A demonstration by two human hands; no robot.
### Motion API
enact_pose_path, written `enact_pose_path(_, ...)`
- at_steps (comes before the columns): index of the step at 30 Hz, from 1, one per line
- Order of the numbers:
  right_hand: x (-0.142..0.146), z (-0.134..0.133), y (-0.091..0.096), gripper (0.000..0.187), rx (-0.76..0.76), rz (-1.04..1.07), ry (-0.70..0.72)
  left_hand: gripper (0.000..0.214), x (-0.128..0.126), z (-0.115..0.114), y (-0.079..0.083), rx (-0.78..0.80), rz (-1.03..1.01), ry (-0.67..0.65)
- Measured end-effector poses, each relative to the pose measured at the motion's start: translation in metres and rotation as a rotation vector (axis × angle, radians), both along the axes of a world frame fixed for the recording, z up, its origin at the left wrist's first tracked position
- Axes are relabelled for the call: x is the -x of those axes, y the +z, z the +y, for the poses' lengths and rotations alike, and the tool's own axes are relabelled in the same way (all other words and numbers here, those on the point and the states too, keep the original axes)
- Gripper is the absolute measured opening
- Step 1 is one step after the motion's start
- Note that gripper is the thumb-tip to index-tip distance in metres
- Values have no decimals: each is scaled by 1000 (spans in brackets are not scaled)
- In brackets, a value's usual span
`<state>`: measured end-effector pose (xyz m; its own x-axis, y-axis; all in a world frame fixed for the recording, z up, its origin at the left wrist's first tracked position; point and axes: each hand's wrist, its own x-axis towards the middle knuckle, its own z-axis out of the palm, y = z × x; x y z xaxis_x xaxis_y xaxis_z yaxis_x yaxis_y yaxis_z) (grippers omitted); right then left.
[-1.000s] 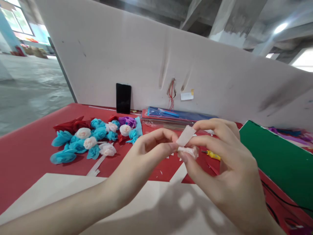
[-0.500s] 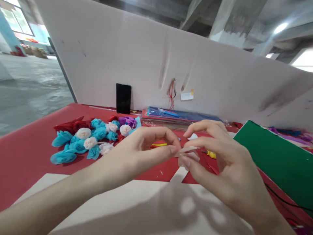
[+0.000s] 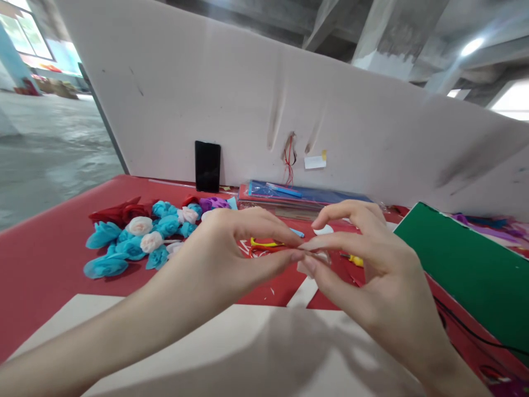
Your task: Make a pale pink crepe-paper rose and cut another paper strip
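Observation:
My left hand (image 3: 235, 251) and my right hand (image 3: 370, 270) meet fingertip to fingertip above the table. Between them is a small, thin, pale pink piece of crepe paper (image 3: 324, 256), mostly covered by the fingers. The left thumb and fingers pinch its left end. On the other side, my right thumb and fingers close on it from above and below. Left of my left hand lies a heap of handmade flowers, with blue ones (image 3: 132, 248), pale pink ones (image 3: 151, 242) and dark red ones (image 3: 134, 211).
Yellow-handled scissors (image 3: 264, 242) lie behind the hands. A white sheet (image 3: 198, 353) covers the near red table (image 3: 49, 248). A green board (image 3: 463, 270) leans at right. A black phone (image 3: 208, 166) stands against the pale panel (image 3: 248, 99), near plastic-wrapped sheets (image 3: 322, 193).
My fingers have drawn closer together and now hide more of the pale paper. The left hand has turned slightly, its fingers flatter.

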<state>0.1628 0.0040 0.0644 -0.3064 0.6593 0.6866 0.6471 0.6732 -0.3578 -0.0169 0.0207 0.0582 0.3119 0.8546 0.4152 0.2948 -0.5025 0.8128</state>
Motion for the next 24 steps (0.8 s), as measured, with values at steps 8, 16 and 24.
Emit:
enact_pose_path(8,1,1,-1,11,-123,-79,-46,19,-1,-2,0,-102,9,4)
enact_pose_path(16,-1,-1,1,10,-66,-62,-24,16,-1,4,-1,16,-46,-47)
enact_pose_path(24,-5,0,3,11,26,-12,26,15,-3,3,-3,66,-142,-164)
